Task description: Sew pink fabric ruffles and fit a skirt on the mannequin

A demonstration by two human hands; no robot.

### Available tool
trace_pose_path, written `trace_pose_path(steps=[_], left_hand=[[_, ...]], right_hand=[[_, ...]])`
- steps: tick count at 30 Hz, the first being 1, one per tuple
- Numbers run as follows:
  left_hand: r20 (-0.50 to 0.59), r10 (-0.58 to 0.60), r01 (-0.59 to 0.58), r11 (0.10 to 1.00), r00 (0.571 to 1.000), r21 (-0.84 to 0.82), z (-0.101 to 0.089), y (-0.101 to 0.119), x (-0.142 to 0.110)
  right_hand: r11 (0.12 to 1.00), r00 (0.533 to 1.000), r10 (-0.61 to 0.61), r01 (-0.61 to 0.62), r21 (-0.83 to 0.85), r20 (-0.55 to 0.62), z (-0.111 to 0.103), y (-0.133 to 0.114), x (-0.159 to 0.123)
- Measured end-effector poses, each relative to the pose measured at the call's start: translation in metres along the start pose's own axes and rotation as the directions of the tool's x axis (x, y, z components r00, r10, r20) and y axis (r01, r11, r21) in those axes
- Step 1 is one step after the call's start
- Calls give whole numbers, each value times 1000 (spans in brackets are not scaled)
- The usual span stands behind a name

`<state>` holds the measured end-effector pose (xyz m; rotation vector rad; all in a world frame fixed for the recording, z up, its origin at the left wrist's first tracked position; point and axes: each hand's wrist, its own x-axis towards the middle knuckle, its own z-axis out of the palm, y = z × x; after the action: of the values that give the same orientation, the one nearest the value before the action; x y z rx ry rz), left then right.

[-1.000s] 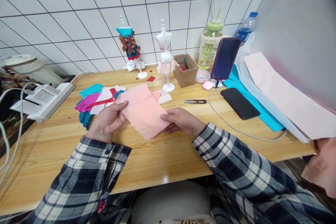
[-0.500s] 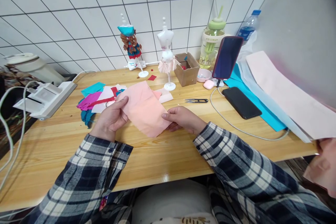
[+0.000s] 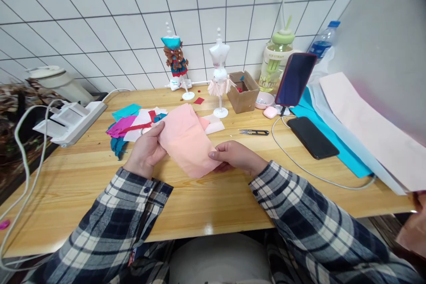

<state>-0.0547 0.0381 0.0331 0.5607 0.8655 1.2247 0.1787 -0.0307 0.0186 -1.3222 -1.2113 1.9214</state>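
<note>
Between my two hands is a piece of pale pink crepe paper (image 3: 188, 142), held tilted above the table. My left hand (image 3: 148, 151) pinches its left edge, thumb on top. At the lower right corner, my right hand (image 3: 234, 157) grips the sheet between thumb and fingers. Just behind it lie coloured paper scraps (image 3: 124, 126) in magenta, teal, white and red, partly hidden by the sheet. A small white dress form (image 3: 219, 73) with a pale pink ruffle round its waist stands farther back. Beside it is another dress form (image 3: 175, 60) dressed in turquoise, brown and red.
Thread snips (image 3: 254, 132) lie right of the paper. Behind are a cardboard box (image 3: 244, 100), a pink dish (image 3: 264, 101) and a green-lidded bottle (image 3: 278, 60). A propped phone (image 3: 296, 79), a flat phone (image 3: 313, 137) and large paper sheets (image 3: 376, 128) fill the right. A power strip (image 3: 78, 122) sits left.
The whole view has shifted, so the scene sits slightly lower and farther right. Both hands keep their hold on the pink paper, with little movement.
</note>
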Motion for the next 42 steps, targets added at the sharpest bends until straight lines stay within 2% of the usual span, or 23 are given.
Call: trace_pose_path(steps=[3, 5, 8, 9, 10, 11, 13, 14, 16, 18, 22, 24, 27, 31, 34, 36, 39, 42], left_hand=[[35, 18, -19, 1000, 999, 17, 3, 0, -4], [83, 45, -47, 999, 995, 26, 4, 1, -8], [138, 36, -46, 997, 990, 70, 5, 1, -15], [149, 20, -34, 995, 989, 93, 5, 1, -17], [165, 2, -22, 992, 986, 121, 6, -1, -21], [189, -13, -16, 989, 982, 150, 8, -3, -24], [244, -36, -16, 978, 969, 208, 12, -9, -32], [265, -45, -19, 972, 963, 235, 14, -13, -36], [262, -69, -13, 954, 963, 300, 20, -20, -43], [240, -64, -31, 928, 969, 371, 24, -26, -48], [253, 10, -121, 895, 967, 428, 28, -33, -53], [253, 32, -147, 881, 967, 450, 29, -35, -53], [229, 72, -181, 846, 971, 501, 29, -36, -53], [147, 163, -212, 871, 976, 443, 30, -35, -51], [51, 268, -269, 905, 962, 328, 29, -32, -48], [-6, 321, -303, 901, 947, 309, 26, -30, -44], [-60, 354, -319, 895, 933, 313, 20, -29, -35], [-148, 323, -290, 934, 935, 207, 14, -25, -25]], right_hand=[[999, 1000, 12, -12, -33, 25, 1, 0, -2], [995, 995, -13, 22, -93, 94, -3, -2, -5], [954, 950, -89, 168, -250, 299, -20, -7, -10], [933, 940, -131, 224, -280, 316, -28, -8, -12], [920, 945, -193, 267, -287, 263, -36, -9, -12], [910, 953, -264, 297, -290, 149, -43, -9, -12], [896, 919, -386, 354, -270, -75, -52, -7, -10], [893, 898, -421, 385, -235, -127, -53, -5, -9], [898, 899, -433, 423, -119, -70, -47, -1, -6], [918, 918, -397, 397, -11, 24, -35, 2, -4], [943, 965, -254, 261, 206, -63, -13, 6, -2], [928, 984, -176, 178, 326, -36, -11, 6, -1], [893, 990, -143, 134, 431, -12, -13, 5, -3], [881, 962, -273, 261, 395, -28, -9, -3, -11], [910, 939, -323, 275, 310, 116, 0, -4, -13], [931, 930, -322, 277, 238, 178, 6, 0, -11], [965, 961, -253, 241, 108, 116, 11, 10, -4], [986, 986, -161, 159, 44, 44, 10, 17, 1]])
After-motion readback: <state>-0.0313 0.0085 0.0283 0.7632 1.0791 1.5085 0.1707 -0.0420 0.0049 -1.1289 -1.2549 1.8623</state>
